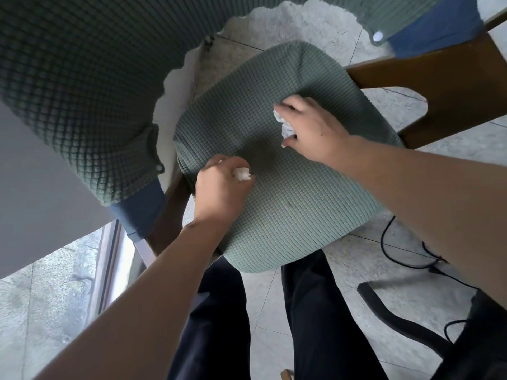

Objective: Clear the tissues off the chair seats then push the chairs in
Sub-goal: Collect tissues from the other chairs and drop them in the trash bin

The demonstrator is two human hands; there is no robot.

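A chair with a green checked seat cover (288, 204) fills the middle of the view, its covered backrest (82, 78) arching over the top left. My left hand (219, 190) rests on the seat's left side, fingers closed on a small crumpled white tissue (242, 174). My right hand (310, 127) lies on the seat's far right part, closed over a larger crumpled white tissue (285, 127) that shows under the fingers.
The chair's brown wooden frame (439, 86) runs off to the right. A black cable (403, 256) trails on the tiled floor at right, beside a black office-chair base (397, 319). A grey wall panel (41, 201) and window track stand at left. My dark trouser legs are below.
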